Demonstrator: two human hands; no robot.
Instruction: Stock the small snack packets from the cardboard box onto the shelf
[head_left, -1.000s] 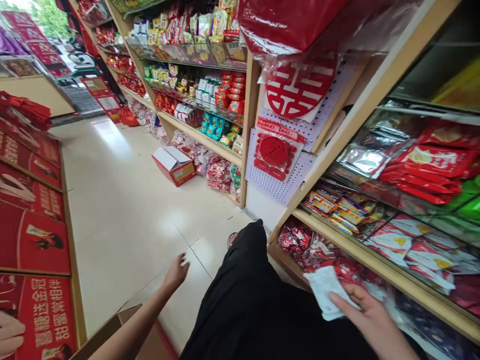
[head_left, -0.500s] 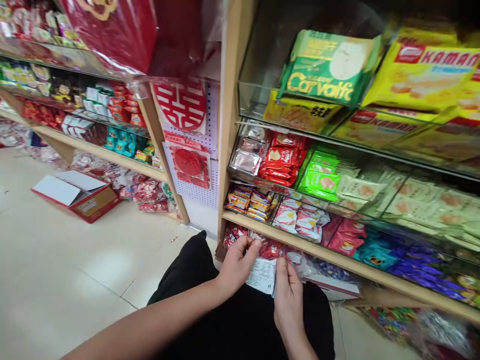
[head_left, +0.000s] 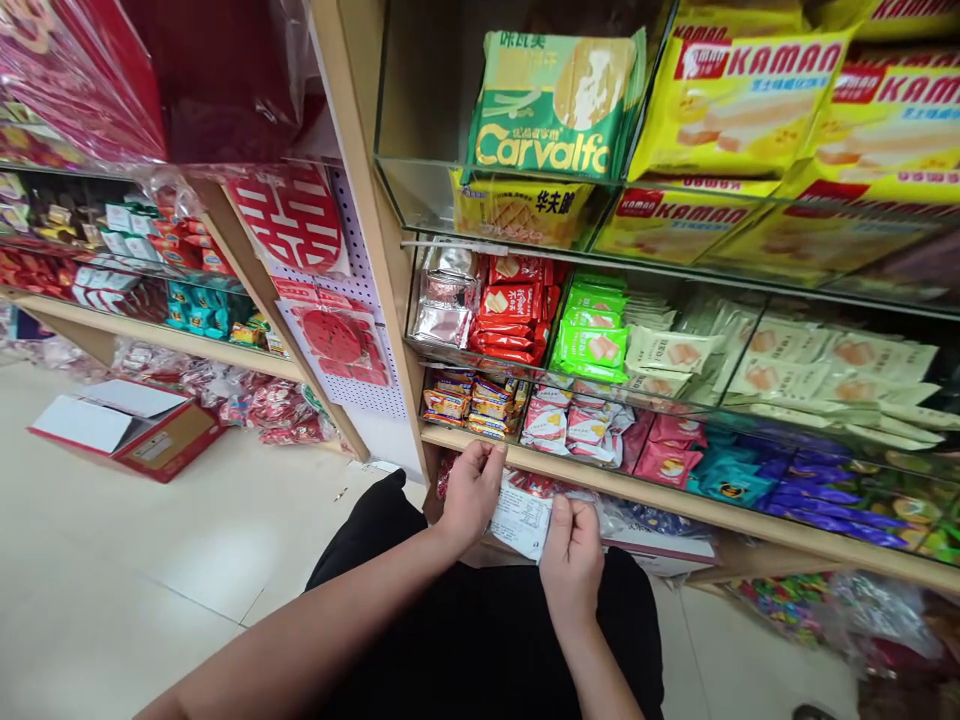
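A small white snack packet (head_left: pixel 520 522) with fine dark print is stretched between my two hands above my lap. My left hand (head_left: pixel 474 492) pinches its left edge between thumb and fingers. On the opposite edge, my right hand (head_left: pixel 572 548) has its fingers curled behind and its thumb on top. Just beyond the hands, pink-and-white snack packets (head_left: pixel 574 428) and orange-and-blue snack packets (head_left: pixel 474 402) lie in the lowest glass-fronted bins.
The wooden shelf edge (head_left: pixel 675 502) runs close beyond my hands. Higher up are green snack packets (head_left: pixel 594 335), a Carvalfo packet (head_left: pixel 551 105) and yellow Kaman packets (head_left: pixel 739 95). A red-and-white carton (head_left: pixel 161 450) sits on the floor at left. Bagged sweets (head_left: pixel 795 605) lie below right.
My view has shifted, so the shelves sit further left and look sharper. Both hands still hold the packet, which is slightly higher in the picture and a little more tilted.
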